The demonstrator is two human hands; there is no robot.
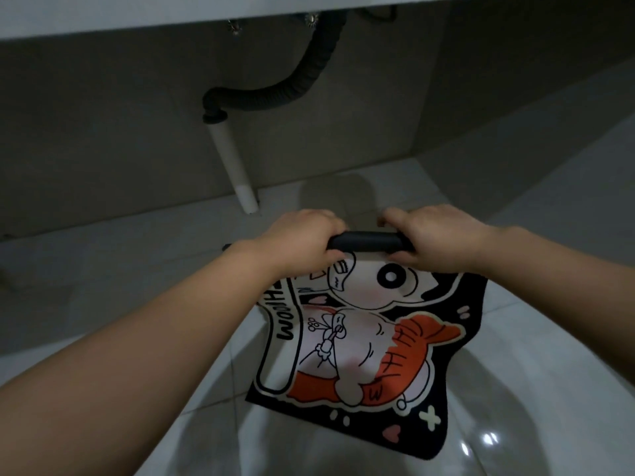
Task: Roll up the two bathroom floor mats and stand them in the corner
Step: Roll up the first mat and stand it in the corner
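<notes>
A pale, glossy tiled floor (536,338) is spreading across the lower half of the view, catching small bright reflections near its right edge and carrying dark shadows under the person's arms. Behind it a grey-beige tiled wall (103,132) is running along the floor's far edge and meeting a second wall (532,108) on the right, so that a corner is showing at the far right of the floor. Above, the white underside of a fixture (86,15) is overhanging the wall.

The bathroom mat (364,341) is lying near the middle of the floor, black-bordered, with a white and orange cartoon figure and outlined lettering facing up. Its far end is curled into a tight black roll (369,241), while the rest is sloping down from the roll toward the near edge of the floor, where it is lying flat.

A black corrugated drain hose (302,80) is looping down from the fixture and joining a white pipe (232,163), which is slanting down to the floor at the foot of the far wall.

The left hand (302,240) is clenching around the left end of the roll, and the right hand (443,240) is gripping the right end, fingers curled over the top.
</notes>
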